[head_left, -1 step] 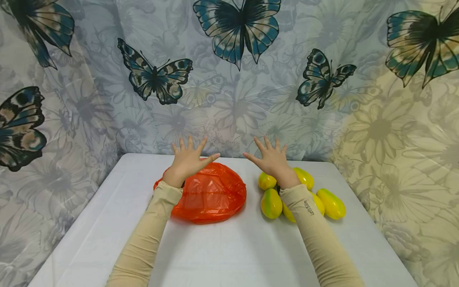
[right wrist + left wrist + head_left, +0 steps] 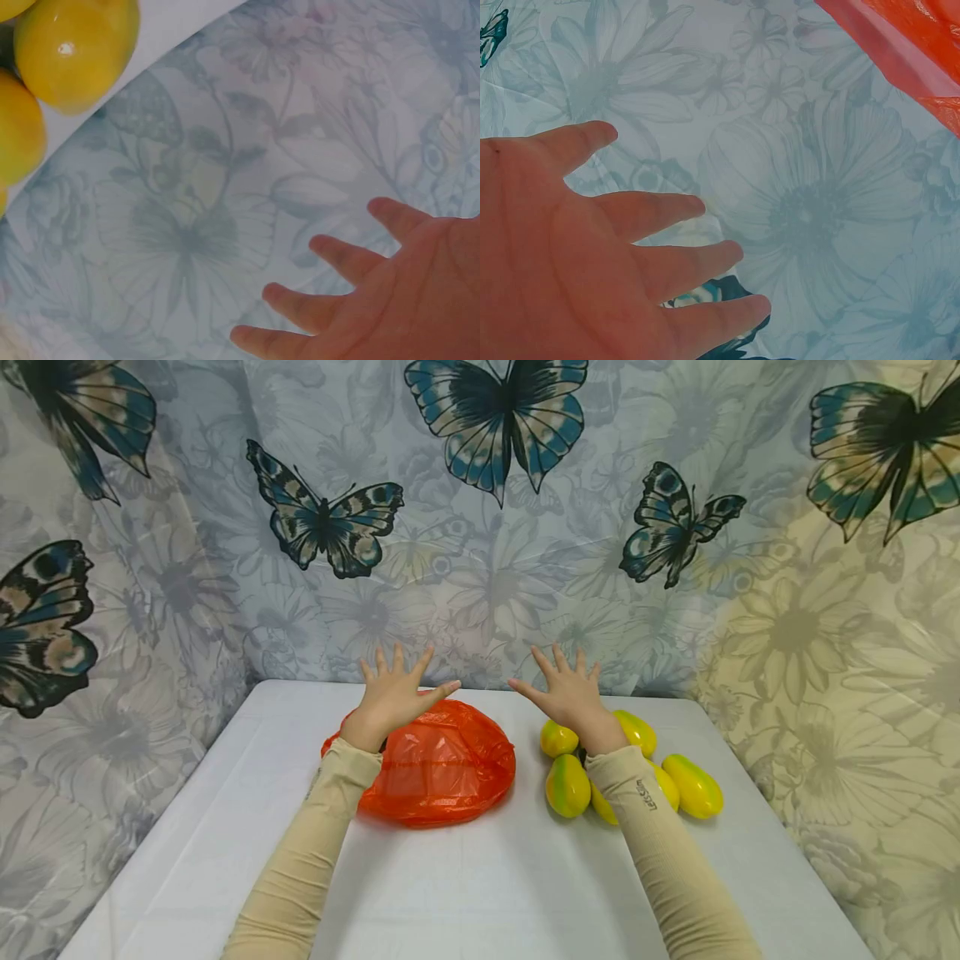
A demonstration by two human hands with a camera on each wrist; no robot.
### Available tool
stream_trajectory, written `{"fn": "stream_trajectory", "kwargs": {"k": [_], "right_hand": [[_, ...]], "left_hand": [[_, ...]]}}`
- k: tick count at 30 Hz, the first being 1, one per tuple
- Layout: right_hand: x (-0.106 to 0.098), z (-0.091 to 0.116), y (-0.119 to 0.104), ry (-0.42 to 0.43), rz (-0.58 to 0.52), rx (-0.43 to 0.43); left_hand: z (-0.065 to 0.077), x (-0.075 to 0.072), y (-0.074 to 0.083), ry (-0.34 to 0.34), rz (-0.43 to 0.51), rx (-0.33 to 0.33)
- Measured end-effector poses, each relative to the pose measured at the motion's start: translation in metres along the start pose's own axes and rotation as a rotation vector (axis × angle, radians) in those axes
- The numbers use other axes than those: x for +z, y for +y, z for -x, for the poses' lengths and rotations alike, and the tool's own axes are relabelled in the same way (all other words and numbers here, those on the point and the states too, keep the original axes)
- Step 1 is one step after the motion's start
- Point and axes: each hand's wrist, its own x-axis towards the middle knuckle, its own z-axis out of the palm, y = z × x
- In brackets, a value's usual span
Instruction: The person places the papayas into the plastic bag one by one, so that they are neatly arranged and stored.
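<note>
Both hands are held up over the table with fingers spread and nothing in them. My left hand (image 2: pixel 390 697) overlaps the upper left of a crumpled, bulging red plastic bag (image 2: pixel 450 768) in the head view; what lies inside the bag is hidden. To the right, my right hand (image 2: pixel 568 697) is above several glossy yellow fruits with green streaks (image 2: pixel 567 787), shaped like mangoes or small papayas. The right forearm covers part of that group. In the left wrist view the palm and spread fingers (image 2: pixel 682 274) show, with the bag at the upper right corner.
A white-covered table (image 2: pixel 465 893) carries the bag and the fruits. Behind it and along both sides hangs a floral cloth backdrop (image 2: pixel 495 585) printed with large butterflies. One yellow fruit (image 2: pixel 693 787) lies at the right of the group, nearer the table's right edge.
</note>
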Motion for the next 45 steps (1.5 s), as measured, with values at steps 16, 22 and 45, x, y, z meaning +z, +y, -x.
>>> {"fn": "stream_trajectory", "kwargs": {"k": [16, 22, 45], "right_hand": [[0.008, 0.007, 0.009, 0.028, -0.043, -0.032], [0.016, 0.014, 0.014, 0.060, -0.067, -0.040], [0.032, 0.039, 0.042, 0.137, -0.342, -0.034]], "left_hand": [[0.001, 0.003, -0.003, 0.004, -0.017, -0.003], [0.007, 0.008, -0.005, 0.034, -0.039, 0.016], [0.022, 0.027, -0.050, 0.093, 0.101, -0.073]]}}
